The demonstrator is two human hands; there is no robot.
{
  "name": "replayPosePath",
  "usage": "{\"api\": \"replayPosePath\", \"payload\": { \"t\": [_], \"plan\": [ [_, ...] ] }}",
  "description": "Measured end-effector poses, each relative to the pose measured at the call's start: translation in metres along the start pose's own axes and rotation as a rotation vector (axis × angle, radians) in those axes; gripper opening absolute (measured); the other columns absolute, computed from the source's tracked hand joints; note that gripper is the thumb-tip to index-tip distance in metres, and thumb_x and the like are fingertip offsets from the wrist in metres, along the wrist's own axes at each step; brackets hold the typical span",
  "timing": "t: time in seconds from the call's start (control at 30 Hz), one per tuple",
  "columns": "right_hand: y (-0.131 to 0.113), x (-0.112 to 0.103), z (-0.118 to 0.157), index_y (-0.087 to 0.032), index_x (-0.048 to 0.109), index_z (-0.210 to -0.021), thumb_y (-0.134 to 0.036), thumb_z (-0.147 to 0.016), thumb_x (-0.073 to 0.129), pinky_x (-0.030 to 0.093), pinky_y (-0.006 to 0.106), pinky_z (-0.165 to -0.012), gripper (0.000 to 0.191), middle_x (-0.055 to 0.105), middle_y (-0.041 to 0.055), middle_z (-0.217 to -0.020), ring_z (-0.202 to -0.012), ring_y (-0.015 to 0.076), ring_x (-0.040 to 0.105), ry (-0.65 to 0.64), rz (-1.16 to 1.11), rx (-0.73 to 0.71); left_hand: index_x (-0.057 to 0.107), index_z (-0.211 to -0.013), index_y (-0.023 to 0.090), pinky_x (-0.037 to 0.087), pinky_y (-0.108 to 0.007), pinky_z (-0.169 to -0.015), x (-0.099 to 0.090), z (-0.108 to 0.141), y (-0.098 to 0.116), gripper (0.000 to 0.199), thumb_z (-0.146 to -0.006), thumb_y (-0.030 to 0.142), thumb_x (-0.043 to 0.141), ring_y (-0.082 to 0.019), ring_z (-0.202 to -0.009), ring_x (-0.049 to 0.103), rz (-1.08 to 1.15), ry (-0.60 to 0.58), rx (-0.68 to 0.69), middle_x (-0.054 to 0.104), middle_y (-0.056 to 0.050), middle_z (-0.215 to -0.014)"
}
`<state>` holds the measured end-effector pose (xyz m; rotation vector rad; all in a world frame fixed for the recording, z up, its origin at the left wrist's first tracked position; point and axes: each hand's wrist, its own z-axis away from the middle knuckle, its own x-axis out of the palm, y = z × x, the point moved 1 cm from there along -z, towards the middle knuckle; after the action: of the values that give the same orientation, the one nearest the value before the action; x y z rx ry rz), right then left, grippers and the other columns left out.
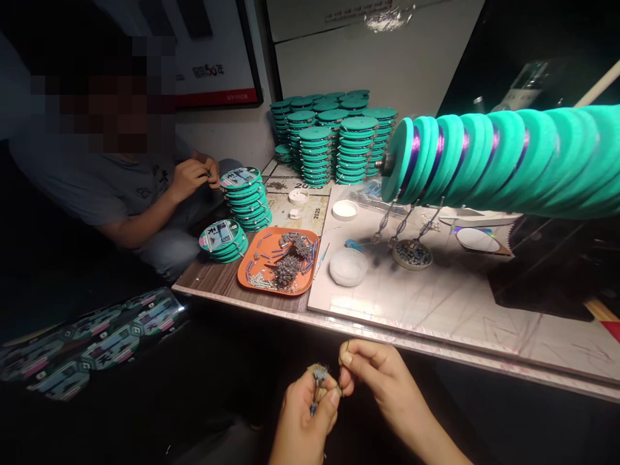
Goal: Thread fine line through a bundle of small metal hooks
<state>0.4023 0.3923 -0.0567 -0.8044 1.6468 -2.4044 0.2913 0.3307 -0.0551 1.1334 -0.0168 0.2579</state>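
Note:
In front of the table edge, my left hand point(312, 407) is closed around a small bundle point(320, 374) with a grey, lumpy top and a blue tip below. Its exact kind is too small to make out. My right hand point(371, 371), just beside it, pinches a thin dark strand point(341, 368) between thumb and fingertips. The strand runs down to the left hand's fingers. Beyond both hands lies an orange tray point(243, 284) with grey clumps point(288, 270) and small blue and pale tubes point(261, 279).
Green foam spools point(479, 148) wound with purple line sit on a rod at right, metal swivels point(402, 223) hanging below. Further spool stacks point(314, 155) stand behind. A round dish point(411, 255) of grey beads and a clear lid point(349, 267) lie on the table. A co-worker point(140, 187) sits left.

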Motion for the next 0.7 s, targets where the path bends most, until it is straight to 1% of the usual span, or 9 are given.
{"api": "replayPosePath", "payload": {
  "t": [0.23, 0.47, 0.6, 0.7],
  "plan": [
    [-0.0004, 0.0007, -0.0003, -0.013, 0.053, -0.058, -0.047, -0.072, 0.060, 0.039, 0.021, -0.052, 0.037, 0.056, 0.0006, -0.052, -0.048, 0.0089, 0.051, 0.009, 0.007, 0.006, 0.049, -0.067, 0.016, 0.008, -0.018, -0.036, 0.0000, -0.0020, 0.0007, 0.036, -0.068, 0.049, 0.062, -0.004, -0.039, 0.017, -0.036, -0.023, -0.002, 0.025, 0.011, -0.044],
    [-0.0006, 0.0011, -0.0011, -0.013, 0.053, -0.058, -0.046, -0.072, 0.059, 0.039, 0.021, -0.052, 0.036, 0.055, 0.0003, -0.051, -0.047, 0.0089, 0.051, 0.006, 0.013, 0.007, 0.049, -0.064, 0.015, 0.009, -0.019, -0.039, 0.0006, -0.0047, 0.0011, 0.038, -0.069, 0.050, 0.062, -0.003, -0.041, 0.015, -0.045, -0.034, 0.050, 0.025, 0.010, -0.049],
    [-0.0004, 0.0017, -0.0010, -0.013, 0.053, -0.058, -0.045, -0.074, 0.058, 0.038, 0.021, -0.052, 0.036, 0.054, -0.0002, -0.051, -0.047, 0.0085, 0.049, 0.014, 0.027, -0.005, 0.048, -0.066, 0.015, 0.008, -0.019, -0.039, -0.0006, -0.0065, -0.0003, 0.039, -0.069, 0.052, 0.061, -0.003, -0.040, 0.016, -0.036, -0.044, 0.044, 0.026, 0.010, -0.048],
    [-0.0001, 0.0029, -0.0003, -0.013, 0.053, -0.058, -0.046, -0.073, 0.058, 0.039, 0.021, -0.052, 0.036, 0.054, 0.0000, -0.051, -0.048, 0.0087, 0.050, 0.018, 0.022, -0.009, 0.048, -0.069, 0.016, 0.009, -0.019, -0.038, -0.0024, -0.0051, -0.0003, 0.038, -0.070, 0.052, 0.059, -0.004, -0.039, 0.019, -0.070, -0.054, 0.050, 0.027, 0.010, -0.046]
  ]
}}
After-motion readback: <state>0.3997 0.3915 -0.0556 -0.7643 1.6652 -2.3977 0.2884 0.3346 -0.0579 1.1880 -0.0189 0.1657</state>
